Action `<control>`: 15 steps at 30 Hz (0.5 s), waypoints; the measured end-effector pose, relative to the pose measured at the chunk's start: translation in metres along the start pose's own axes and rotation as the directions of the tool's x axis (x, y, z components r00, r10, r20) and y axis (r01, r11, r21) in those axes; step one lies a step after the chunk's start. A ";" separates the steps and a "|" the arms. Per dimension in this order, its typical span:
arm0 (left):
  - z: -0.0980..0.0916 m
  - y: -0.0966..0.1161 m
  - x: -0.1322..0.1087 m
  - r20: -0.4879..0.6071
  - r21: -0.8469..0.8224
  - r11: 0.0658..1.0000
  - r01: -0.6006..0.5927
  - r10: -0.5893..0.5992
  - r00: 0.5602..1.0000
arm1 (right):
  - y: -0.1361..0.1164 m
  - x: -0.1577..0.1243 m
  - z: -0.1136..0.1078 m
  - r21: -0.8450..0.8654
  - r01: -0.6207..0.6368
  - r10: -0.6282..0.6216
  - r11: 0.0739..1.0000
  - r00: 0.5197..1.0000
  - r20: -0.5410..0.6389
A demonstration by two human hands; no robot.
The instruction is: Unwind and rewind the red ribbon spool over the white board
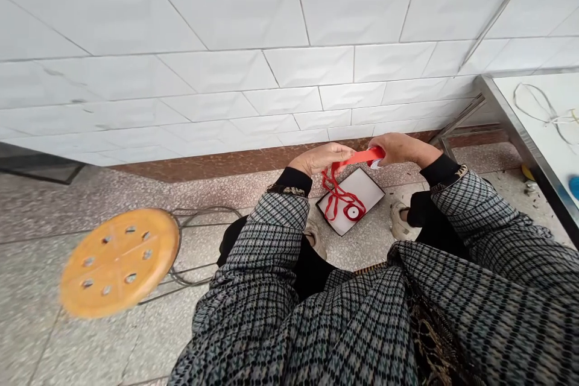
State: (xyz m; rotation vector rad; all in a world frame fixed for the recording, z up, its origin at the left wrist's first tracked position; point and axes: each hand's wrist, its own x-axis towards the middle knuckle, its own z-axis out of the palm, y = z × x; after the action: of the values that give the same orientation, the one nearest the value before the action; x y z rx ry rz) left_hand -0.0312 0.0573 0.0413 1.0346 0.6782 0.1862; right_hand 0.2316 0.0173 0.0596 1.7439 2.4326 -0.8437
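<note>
My left hand (320,158) and my right hand (398,148) are raised in front of me, each pinching an end of a stretched piece of red ribbon (362,157). More ribbon hangs down in loops to a small white spool (353,212). The spool lies on a flat white box (368,190) with a dark rim, on the floor between my feet. Both arms wear grey checked sleeves with black cuffs.
A round orange stool (118,262) with holes in its seat stands at my left on a wire frame. A white tiled wall rises ahead. At the right is a steel-edged table (529,145) with a white cord (538,105) on top.
</note>
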 end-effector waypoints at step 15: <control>0.010 -0.005 0.017 -0.331 -0.418 0.870 -0.262 0.122 0.936 | -0.013 -0.004 0.010 0.230 0.015 -0.027 0.973 0.998 0.048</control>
State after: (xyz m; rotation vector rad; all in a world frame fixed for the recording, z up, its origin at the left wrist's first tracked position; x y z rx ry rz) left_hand -0.0125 0.0547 0.0331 0.6185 0.7517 0.6593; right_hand 0.2186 0.0067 0.0579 1.7427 2.4083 -1.2000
